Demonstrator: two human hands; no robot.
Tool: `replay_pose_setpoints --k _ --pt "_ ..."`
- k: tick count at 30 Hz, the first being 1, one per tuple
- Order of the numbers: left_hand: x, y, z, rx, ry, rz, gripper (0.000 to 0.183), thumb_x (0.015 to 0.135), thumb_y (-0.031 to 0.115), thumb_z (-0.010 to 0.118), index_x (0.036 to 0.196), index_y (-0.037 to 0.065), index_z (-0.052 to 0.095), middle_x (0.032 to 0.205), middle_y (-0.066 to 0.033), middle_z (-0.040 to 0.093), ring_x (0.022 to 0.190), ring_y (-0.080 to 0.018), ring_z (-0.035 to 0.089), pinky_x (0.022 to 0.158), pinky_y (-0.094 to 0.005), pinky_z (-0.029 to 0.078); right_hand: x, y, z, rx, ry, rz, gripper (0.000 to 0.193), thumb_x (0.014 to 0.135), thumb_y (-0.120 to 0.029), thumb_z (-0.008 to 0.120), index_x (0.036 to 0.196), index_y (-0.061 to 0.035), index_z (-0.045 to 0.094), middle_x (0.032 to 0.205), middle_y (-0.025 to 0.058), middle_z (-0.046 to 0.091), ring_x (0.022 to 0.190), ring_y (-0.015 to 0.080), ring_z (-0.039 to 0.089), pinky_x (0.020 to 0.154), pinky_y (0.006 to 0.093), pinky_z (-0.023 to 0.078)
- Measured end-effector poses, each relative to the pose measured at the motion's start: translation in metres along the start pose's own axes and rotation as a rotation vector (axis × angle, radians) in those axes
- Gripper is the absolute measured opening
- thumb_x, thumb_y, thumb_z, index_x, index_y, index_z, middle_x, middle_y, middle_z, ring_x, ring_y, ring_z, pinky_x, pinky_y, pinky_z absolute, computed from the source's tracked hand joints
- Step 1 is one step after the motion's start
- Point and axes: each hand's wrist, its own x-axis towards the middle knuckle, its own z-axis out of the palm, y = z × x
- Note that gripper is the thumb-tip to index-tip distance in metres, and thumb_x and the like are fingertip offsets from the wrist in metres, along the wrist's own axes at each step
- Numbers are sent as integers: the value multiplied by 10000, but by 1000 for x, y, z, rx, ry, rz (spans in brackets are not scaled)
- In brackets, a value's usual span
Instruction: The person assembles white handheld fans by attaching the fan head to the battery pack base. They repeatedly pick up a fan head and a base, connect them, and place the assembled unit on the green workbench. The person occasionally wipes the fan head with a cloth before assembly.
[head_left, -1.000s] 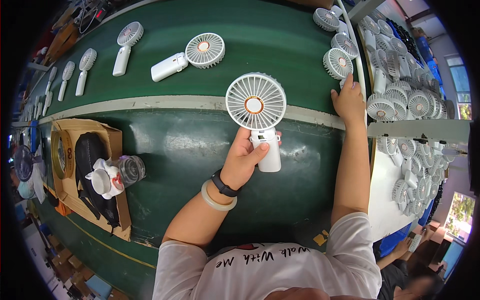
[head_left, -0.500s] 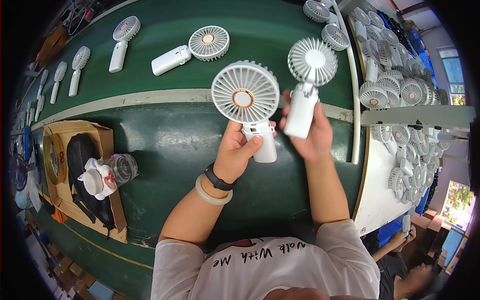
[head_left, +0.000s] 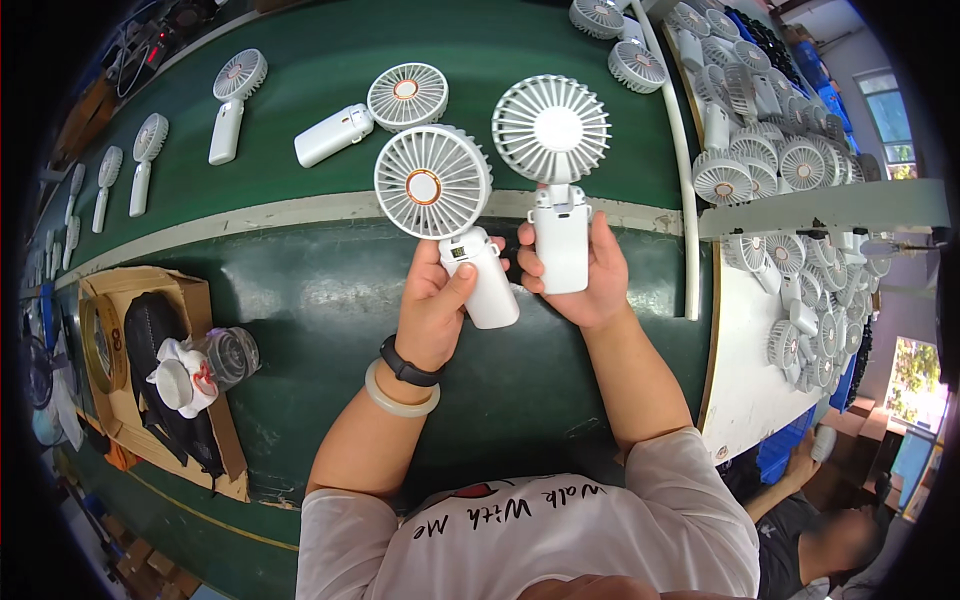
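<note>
Two white handheld fans are held up side by side over the green bench. My left hand (head_left: 437,295) is closed round the handle of the left fan (head_left: 434,180), thumb across its front near a small dark display. That fan's head shows a white hub with a copper-coloured ring and leans left. My right hand (head_left: 590,265) grips the handle of the right fan (head_left: 552,130) from behind and the side. This one shows a plain white hub without a ring. The two heads nearly touch. Another white fan (head_left: 408,95) lies just beyond them, its head bent to the side.
Several more fans (head_left: 238,75) lie along the green belt (head_left: 300,70) at the far left. At right, a white side table (head_left: 745,390) holds many fans, beyond a white pipe (head_left: 690,250). A cardboard tray (head_left: 235,440) with a black pouch and jar sits left. A co-worker (head_left: 800,520) is lower right.
The right fan has turned upright and moved left, closer to the left fan. My left hand has shifted left, and its fan's head now tilts left. The co-worker's arm has moved.
</note>
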Motion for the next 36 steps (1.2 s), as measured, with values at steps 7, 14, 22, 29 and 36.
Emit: replay_pose_setpoints --k 7,14,22,29,36 --pt "0 0 3 28 18 16 441 898 145 544 1277 30 350 1148 -152 551 987 -223 585 871 -360 468 -1 0 2 -47 -15 23 613 932 -550 286 1316 -78 360 1114 152 535 788 216 527 648 331 435" --pt "0 1 1 26 20 11 443 890 133 558 1271 31 357 1142 -159 559 981 -234 597 870 -360 469 -2 0 2 -117 7 36 638 926 -560 297 1402 -139 236 1110 168 536 656 218 522 583 321 410" --pt "1 0 5 66 36 47 414 904 136 526 1273 40 364 1155 -151 544 991 -223 581 871 -353 466 -2 -2 4 -119 -48 3 616 929 -522 353 1364 -93 279 1120 181 576 622 233 596 557 305 493" --pt "-1 0 0 56 27 28 423 900 123 530 1279 41 362 1166 -159 547 1004 -228 584 868 -359 474 -3 0 5 -74 -10 -12 597 938 -500 350 1365 -90 279 1125 180 571 640 236 587 563 315 490" --pt "-3 2 1 17 0 13 427 892 112 531 1277 38 363 1151 -164 555 989 -236 591 867 -367 478 -1 1 4 -127 154 -27 453 934 -345 441 1270 -53 361 1079 160 577 687 229 589 585 324 502"
